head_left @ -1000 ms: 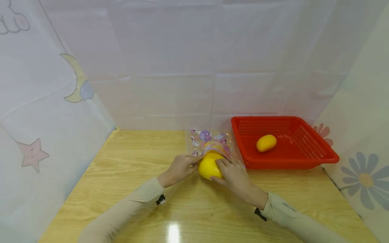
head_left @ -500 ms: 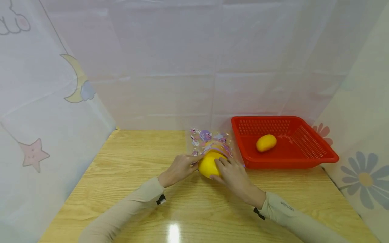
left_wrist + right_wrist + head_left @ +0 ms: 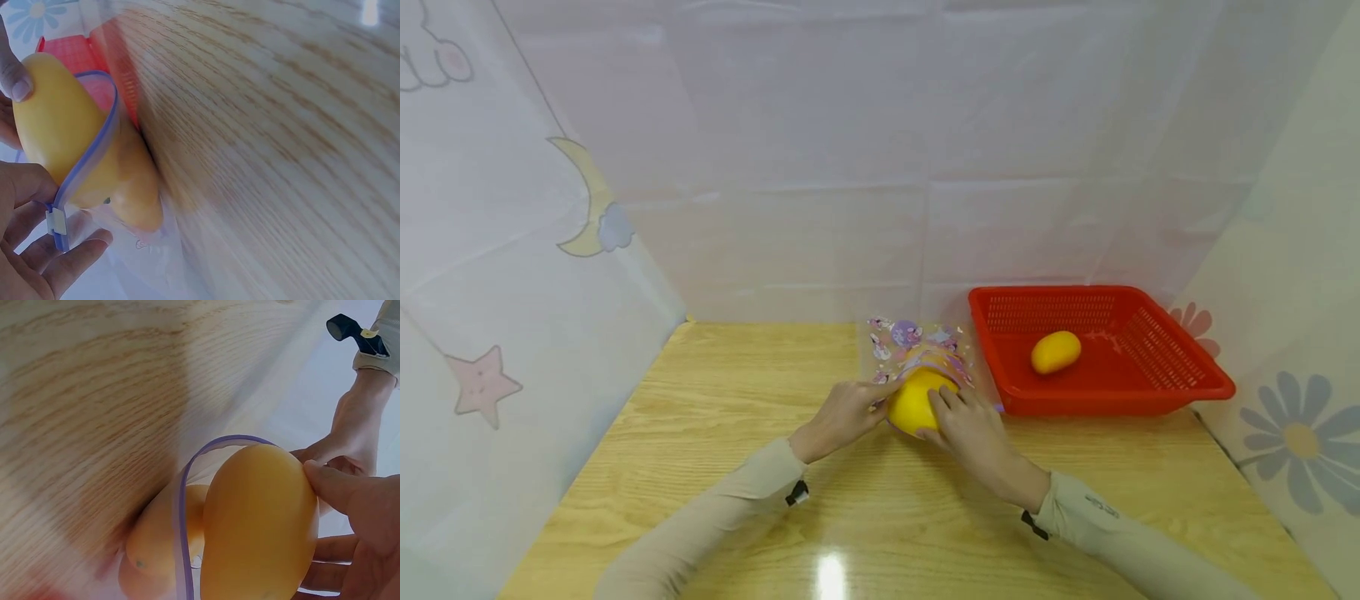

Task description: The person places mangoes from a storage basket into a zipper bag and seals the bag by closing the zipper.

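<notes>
A large yellow mango sits partway inside the mouth of a clear zip bag printed with purple figures. My right hand grips the mango from the right, thumb and fingers spread over its sides. On the left, my left hand pinches the bag's edge; in the left wrist view its fingers are at the purple zip rim, around the white slider. Deeper in the bag lie more mangoes, seen through the plastic in the right wrist view.
A red plastic basket stands at the right, close beside the bag, with one smaller yellow mango inside. All of it rests on a wooden table, backed by a pale hanging sheet.
The mango has slid slightly farther into the bag, away from me, with my right hand following it. My left hand stays at the bag's edge.
</notes>
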Demonstrator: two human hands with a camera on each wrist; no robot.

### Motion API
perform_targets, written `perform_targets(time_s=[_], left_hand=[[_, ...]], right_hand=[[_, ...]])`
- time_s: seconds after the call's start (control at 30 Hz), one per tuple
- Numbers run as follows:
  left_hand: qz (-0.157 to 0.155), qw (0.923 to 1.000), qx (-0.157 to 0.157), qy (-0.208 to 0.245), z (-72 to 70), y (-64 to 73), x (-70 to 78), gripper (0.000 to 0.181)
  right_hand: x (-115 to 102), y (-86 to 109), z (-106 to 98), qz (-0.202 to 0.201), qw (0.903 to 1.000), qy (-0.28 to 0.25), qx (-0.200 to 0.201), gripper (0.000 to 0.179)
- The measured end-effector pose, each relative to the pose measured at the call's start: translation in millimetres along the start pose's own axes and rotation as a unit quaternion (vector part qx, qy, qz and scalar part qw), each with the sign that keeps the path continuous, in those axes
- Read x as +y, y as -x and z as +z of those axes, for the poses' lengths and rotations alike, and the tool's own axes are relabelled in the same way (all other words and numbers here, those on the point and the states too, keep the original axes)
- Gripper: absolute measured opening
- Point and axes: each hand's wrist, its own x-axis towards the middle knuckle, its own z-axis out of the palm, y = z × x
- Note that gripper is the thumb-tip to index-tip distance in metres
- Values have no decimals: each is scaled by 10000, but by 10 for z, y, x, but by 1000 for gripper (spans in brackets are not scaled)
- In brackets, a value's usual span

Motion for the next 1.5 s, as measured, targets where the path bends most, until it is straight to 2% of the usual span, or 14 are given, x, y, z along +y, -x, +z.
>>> perform_targets(time_s=[0.3,0.7,1.0,1.3,1.5], left_hand=[[86,9999,63,-13,7,-2,-7,43],[125,9998,97,-156,4,-22,6,44],[102,9996,116,-257,14,-18,14,43],[122,9997,59,-186,19,2,24,45],[121,9998,2,-126,31,2,17,42]], right_hand=[[-29,-4,19,94,9997,118,-200,63],[-6,-19,78,259,9993,-38,-251,65],[-1,-19,109,410,9978,-118,-510,66],[-12,-5,163,293,9990,11,-334,66],[-28,-21,155,109,9989,335,-325,65]])
